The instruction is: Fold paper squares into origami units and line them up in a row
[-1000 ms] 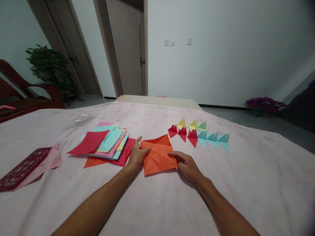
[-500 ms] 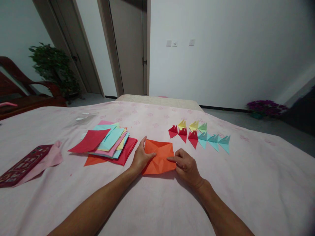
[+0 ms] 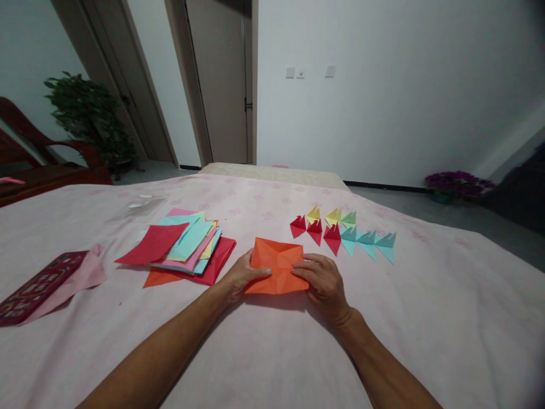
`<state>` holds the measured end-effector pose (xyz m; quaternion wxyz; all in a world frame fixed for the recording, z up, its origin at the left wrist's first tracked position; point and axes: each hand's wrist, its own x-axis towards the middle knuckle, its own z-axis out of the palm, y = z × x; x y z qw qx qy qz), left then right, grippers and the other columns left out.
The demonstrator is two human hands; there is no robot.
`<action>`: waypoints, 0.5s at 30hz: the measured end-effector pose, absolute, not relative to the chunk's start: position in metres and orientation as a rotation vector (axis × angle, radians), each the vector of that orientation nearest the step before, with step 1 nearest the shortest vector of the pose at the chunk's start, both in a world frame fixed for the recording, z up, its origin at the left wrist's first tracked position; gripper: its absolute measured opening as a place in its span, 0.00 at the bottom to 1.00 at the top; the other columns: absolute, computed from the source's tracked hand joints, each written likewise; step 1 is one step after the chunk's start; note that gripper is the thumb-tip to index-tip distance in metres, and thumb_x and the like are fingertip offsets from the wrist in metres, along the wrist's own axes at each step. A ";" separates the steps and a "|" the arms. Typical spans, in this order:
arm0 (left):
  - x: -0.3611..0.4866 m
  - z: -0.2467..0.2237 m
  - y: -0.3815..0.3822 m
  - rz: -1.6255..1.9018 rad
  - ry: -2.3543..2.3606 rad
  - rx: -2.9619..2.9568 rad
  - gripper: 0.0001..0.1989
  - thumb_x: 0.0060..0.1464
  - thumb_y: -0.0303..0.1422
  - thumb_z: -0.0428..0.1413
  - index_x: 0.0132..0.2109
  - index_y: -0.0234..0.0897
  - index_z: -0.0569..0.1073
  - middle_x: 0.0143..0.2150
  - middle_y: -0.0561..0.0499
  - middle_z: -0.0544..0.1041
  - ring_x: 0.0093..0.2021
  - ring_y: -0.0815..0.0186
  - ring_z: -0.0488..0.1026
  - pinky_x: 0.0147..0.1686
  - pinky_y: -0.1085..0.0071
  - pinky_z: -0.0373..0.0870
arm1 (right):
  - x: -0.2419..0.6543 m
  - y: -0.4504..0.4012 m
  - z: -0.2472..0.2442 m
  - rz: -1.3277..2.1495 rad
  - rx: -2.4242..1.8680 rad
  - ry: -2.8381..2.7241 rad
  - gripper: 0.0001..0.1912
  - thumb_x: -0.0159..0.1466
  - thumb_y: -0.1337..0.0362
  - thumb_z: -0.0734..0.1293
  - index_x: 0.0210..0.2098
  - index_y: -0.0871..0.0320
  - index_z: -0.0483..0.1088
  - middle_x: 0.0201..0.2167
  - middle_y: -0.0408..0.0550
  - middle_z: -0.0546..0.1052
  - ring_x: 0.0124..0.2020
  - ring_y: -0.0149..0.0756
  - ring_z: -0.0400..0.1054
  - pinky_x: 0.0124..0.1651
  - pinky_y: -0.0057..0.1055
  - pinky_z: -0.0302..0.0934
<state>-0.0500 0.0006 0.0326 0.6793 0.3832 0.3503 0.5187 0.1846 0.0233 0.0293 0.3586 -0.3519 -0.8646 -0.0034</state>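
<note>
Between my two hands is a square of orange origami paper [image 3: 277, 272] with crease lines across it, its far edge raised a little. My left hand [image 3: 243, 277] grips its left side, thumb on top and the other fingers behind or under the sheet. At the right edge, my right hand [image 3: 324, 283] holds the paper with its fingers lying over the top; its thumb is hidden. To the left lies a loose pile of coloured paper sheets [image 3: 191, 241]. Beyond my right hand stand several small folded paper cranes, among them a red crane [image 3: 332, 237] and a light blue crane [image 3: 386, 245].
A pink patterned cloth [image 3: 272, 352] covers the surface. At the left lies a dark red patterned packet [image 3: 42, 284] on a pink piece. A clear plastic wrapper [image 3: 145, 207] rests behind the pile. Farther off are a wooden chair [image 3: 55, 153] and a leafy plant [image 3: 85, 113].
My right hand has gone from pointing one finger onto the sheet to laying several fingers over its right edge. The paper's far edge has tilted up slightly, and my left index finger has dropped behind it.
</note>
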 end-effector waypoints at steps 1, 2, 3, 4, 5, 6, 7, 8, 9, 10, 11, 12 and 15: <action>-0.051 0.032 0.001 1.143 0.780 0.863 0.37 0.37 0.31 0.72 0.55 0.32 0.70 0.51 0.34 0.78 0.46 0.48 0.79 0.47 0.52 0.75 | 0.185 0.024 0.028 -0.014 -0.893 -2.223 0.18 0.62 0.70 0.59 0.39 0.49 0.79 0.41 0.45 0.82 0.54 0.43 0.68 0.57 0.44 0.57; -0.052 0.032 0.001 1.133 0.784 0.867 0.36 0.36 0.30 0.72 0.55 0.32 0.71 0.51 0.34 0.78 0.46 0.48 0.78 0.48 0.53 0.74 | 0.185 0.024 0.028 -0.020 -0.873 -2.219 0.17 0.63 0.70 0.59 0.40 0.49 0.79 0.41 0.45 0.82 0.54 0.43 0.68 0.57 0.43 0.57; -0.053 0.031 0.001 1.129 0.799 0.873 0.35 0.36 0.30 0.72 0.54 0.31 0.72 0.51 0.34 0.78 0.46 0.48 0.78 0.48 0.53 0.74 | 0.186 0.024 0.027 -0.026 -0.851 -2.218 0.17 0.63 0.69 0.60 0.40 0.49 0.78 0.41 0.44 0.82 0.54 0.42 0.67 0.56 0.43 0.57; -0.054 0.031 0.002 1.130 0.819 0.879 0.33 0.36 0.30 0.72 0.52 0.31 0.73 0.51 0.35 0.78 0.46 0.48 0.78 0.48 0.54 0.74 | 0.186 0.024 0.027 -0.030 -0.829 -2.224 0.16 0.63 0.69 0.60 0.41 0.48 0.78 0.41 0.44 0.81 0.54 0.42 0.67 0.56 0.43 0.57; -0.054 0.031 0.002 1.130 0.839 0.883 0.32 0.37 0.29 0.72 0.51 0.31 0.73 0.50 0.35 0.78 0.45 0.49 0.79 0.47 0.54 0.75 | 0.186 0.024 0.027 -0.031 -0.806 -2.234 0.16 0.63 0.69 0.61 0.41 0.48 0.78 0.42 0.44 0.81 0.54 0.42 0.67 0.56 0.43 0.57; -0.054 0.031 0.003 1.127 0.855 0.886 0.30 0.37 0.29 0.71 0.50 0.31 0.74 0.49 0.36 0.79 0.45 0.49 0.79 0.47 0.55 0.75 | 0.185 0.024 0.028 -0.031 -0.784 -2.247 0.16 0.63 0.68 0.61 0.42 0.48 0.78 0.42 0.44 0.81 0.54 0.42 0.67 0.56 0.43 0.58; -0.054 0.031 0.003 1.123 0.865 0.885 0.29 0.38 0.29 0.71 0.50 0.31 0.74 0.49 0.36 0.79 0.44 0.50 0.79 0.46 0.56 0.75 | 0.185 0.023 0.028 -0.031 -0.763 -2.260 0.16 0.63 0.68 0.61 0.42 0.48 0.78 0.43 0.44 0.81 0.54 0.42 0.67 0.56 0.43 0.58; -0.054 0.031 0.004 1.121 0.873 0.883 0.29 0.38 0.30 0.71 0.50 0.31 0.74 0.48 0.37 0.80 0.43 0.51 0.80 0.46 0.57 0.75 | 0.185 0.024 0.028 -0.032 -0.740 -2.275 0.16 0.64 0.68 0.61 0.43 0.48 0.78 0.44 0.45 0.81 0.54 0.43 0.67 0.56 0.43 0.58; -0.054 0.031 0.004 1.118 0.883 0.877 0.28 0.39 0.30 0.70 0.50 0.30 0.75 0.47 0.37 0.80 0.41 0.52 0.80 0.45 0.58 0.75 | 0.184 0.024 0.028 -0.039 -0.711 -2.284 0.15 0.64 0.68 0.61 0.43 0.48 0.78 0.44 0.45 0.81 0.54 0.43 0.67 0.56 0.43 0.58; -0.054 0.031 0.005 1.118 0.893 0.869 0.28 0.39 0.30 0.70 0.50 0.30 0.75 0.46 0.38 0.80 0.40 0.53 0.80 0.44 0.59 0.75 | 0.184 0.024 0.028 -0.050 -0.676 -2.284 0.15 0.64 0.68 0.61 0.43 0.48 0.78 0.44 0.45 0.81 0.54 0.43 0.67 0.55 0.43 0.59; -0.054 0.030 0.006 1.117 0.904 0.862 0.28 0.39 0.31 0.70 0.50 0.30 0.75 0.45 0.38 0.81 0.39 0.54 0.80 0.43 0.60 0.76 | 0.184 0.025 0.028 -0.065 -0.639 -2.274 0.15 0.64 0.68 0.61 0.43 0.49 0.77 0.43 0.45 0.81 0.53 0.42 0.68 0.54 0.42 0.59; -0.054 0.030 0.007 1.115 0.915 0.858 0.28 0.39 0.31 0.70 0.50 0.30 0.75 0.45 0.39 0.81 0.39 0.54 0.80 0.42 0.61 0.75 | 0.183 0.026 0.028 -0.080 -0.604 -2.258 0.15 0.64 0.69 0.61 0.43 0.49 0.77 0.42 0.45 0.81 0.53 0.42 0.68 0.54 0.42 0.60; -0.054 0.028 0.009 1.107 0.943 0.863 0.27 0.38 0.31 0.69 0.48 0.29 0.76 0.43 0.40 0.81 0.38 0.56 0.80 0.42 0.62 0.75 | 0.182 0.027 0.027 -0.108 -0.548 -2.217 0.15 0.64 0.71 0.62 0.43 0.50 0.76 0.41 0.45 0.81 0.52 0.43 0.69 0.52 0.42 0.60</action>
